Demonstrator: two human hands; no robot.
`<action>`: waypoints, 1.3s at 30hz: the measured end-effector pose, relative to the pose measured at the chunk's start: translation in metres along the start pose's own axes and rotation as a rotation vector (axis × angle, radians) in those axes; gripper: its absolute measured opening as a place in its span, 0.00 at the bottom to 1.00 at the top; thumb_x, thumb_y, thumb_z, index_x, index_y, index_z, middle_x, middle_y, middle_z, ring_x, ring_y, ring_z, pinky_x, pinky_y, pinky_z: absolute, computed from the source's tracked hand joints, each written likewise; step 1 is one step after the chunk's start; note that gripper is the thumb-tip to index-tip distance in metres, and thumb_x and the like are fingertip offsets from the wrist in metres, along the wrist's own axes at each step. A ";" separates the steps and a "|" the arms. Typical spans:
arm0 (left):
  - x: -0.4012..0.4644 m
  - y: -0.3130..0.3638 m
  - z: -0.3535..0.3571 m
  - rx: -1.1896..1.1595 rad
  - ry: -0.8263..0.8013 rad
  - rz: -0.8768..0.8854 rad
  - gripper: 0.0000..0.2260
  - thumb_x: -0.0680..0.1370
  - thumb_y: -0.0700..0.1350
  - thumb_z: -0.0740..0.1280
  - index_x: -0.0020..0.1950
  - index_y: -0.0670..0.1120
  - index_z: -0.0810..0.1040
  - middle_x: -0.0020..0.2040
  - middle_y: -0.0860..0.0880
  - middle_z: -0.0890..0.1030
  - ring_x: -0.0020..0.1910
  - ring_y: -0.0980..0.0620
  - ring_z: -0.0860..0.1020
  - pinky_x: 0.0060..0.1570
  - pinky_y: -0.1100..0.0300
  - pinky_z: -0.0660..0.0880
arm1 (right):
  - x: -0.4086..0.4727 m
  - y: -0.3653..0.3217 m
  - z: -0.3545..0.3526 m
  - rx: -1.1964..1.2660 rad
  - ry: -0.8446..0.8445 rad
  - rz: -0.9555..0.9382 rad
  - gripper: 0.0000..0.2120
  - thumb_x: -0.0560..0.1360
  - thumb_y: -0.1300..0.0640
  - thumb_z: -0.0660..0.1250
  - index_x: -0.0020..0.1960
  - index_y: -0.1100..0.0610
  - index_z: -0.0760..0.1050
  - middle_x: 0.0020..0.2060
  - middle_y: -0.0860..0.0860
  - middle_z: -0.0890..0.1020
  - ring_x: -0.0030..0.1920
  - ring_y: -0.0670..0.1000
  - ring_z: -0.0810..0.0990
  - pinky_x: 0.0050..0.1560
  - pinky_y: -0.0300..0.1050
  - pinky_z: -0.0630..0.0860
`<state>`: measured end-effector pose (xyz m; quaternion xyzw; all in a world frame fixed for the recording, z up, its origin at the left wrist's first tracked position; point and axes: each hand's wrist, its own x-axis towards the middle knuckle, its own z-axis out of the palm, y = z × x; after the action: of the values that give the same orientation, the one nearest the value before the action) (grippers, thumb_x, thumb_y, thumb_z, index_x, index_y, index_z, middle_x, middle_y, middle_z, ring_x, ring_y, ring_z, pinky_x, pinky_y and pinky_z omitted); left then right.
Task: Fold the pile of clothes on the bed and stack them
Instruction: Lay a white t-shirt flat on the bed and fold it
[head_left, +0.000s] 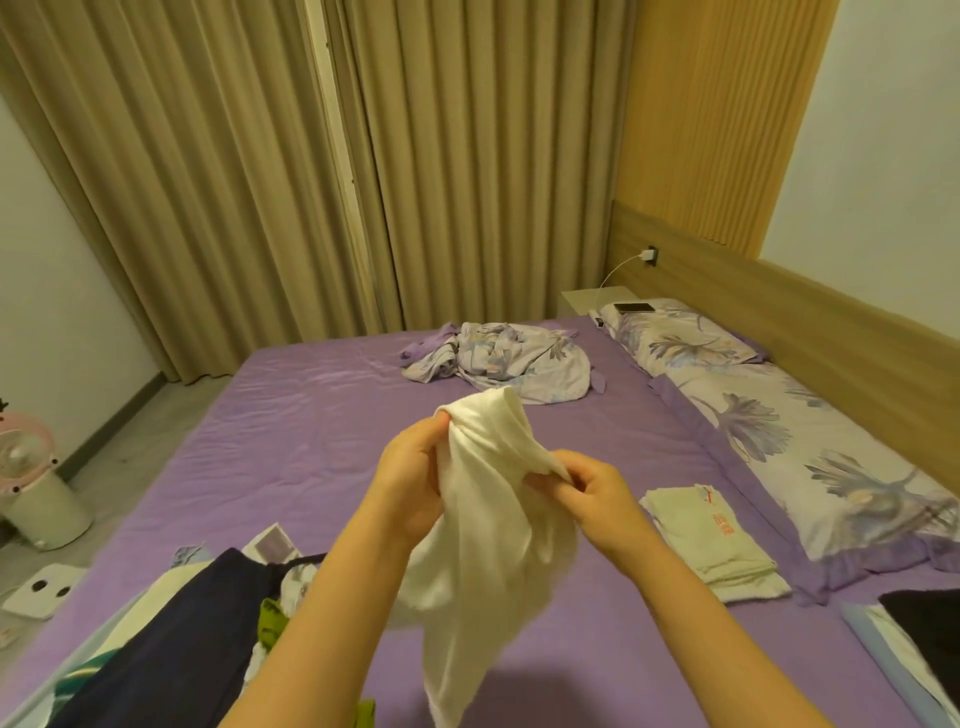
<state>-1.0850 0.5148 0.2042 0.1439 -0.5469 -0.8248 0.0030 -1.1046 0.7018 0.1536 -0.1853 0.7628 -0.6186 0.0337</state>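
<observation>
A white cloth garment (488, 545) hangs in the air over the purple bed (291, 426). My left hand (410, 483) grips its bunched top edge, and my right hand (587, 493) pinches another edge just to the right. The garment's lower end dangles toward the bed's near edge. An unfolded pile of clothes (171, 639), with a dark navy piece on top and green and white bits showing, lies at the lower left. A stack of folded pale clothes (711, 540) sits on the bed at the right, beside the pillows.
A crumpled floral sheet (498, 358) lies at the far middle of the bed. Floral pillows (769, 421) line the right side along the wooden headboard, with a phone (634, 307) on the far one. A dark item (924, 618) sits at lower right. A fan (26, 457) stands on the floor, left.
</observation>
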 end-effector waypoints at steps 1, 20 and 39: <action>0.003 0.005 -0.005 0.068 0.061 0.052 0.14 0.82 0.46 0.59 0.56 0.38 0.78 0.47 0.43 0.83 0.44 0.48 0.82 0.40 0.55 0.78 | 0.001 -0.004 -0.005 0.021 -0.006 -0.003 0.10 0.75 0.53 0.67 0.45 0.60 0.80 0.38 0.57 0.80 0.39 0.46 0.76 0.44 0.46 0.73; -0.019 -0.039 -0.014 0.808 -0.238 0.453 0.04 0.73 0.48 0.73 0.43 0.51 0.79 0.40 0.58 0.81 0.41 0.61 0.78 0.43 0.67 0.73 | 0.019 -0.058 -0.022 0.669 -0.158 0.114 0.12 0.74 0.56 0.63 0.52 0.63 0.76 0.45 0.58 0.83 0.45 0.53 0.83 0.40 0.44 0.80; -0.011 -0.001 0.031 0.275 -0.241 0.336 0.06 0.78 0.46 0.67 0.46 0.44 0.78 0.40 0.49 0.84 0.41 0.54 0.82 0.40 0.65 0.78 | -0.014 -0.050 -0.007 -0.337 0.311 -0.240 0.04 0.74 0.52 0.70 0.43 0.49 0.76 0.35 0.43 0.80 0.37 0.42 0.77 0.36 0.33 0.70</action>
<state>-1.0817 0.5451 0.2175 -0.0491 -0.6667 -0.7416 0.0552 -1.0816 0.7043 0.2009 -0.1803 0.8236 -0.5033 -0.1892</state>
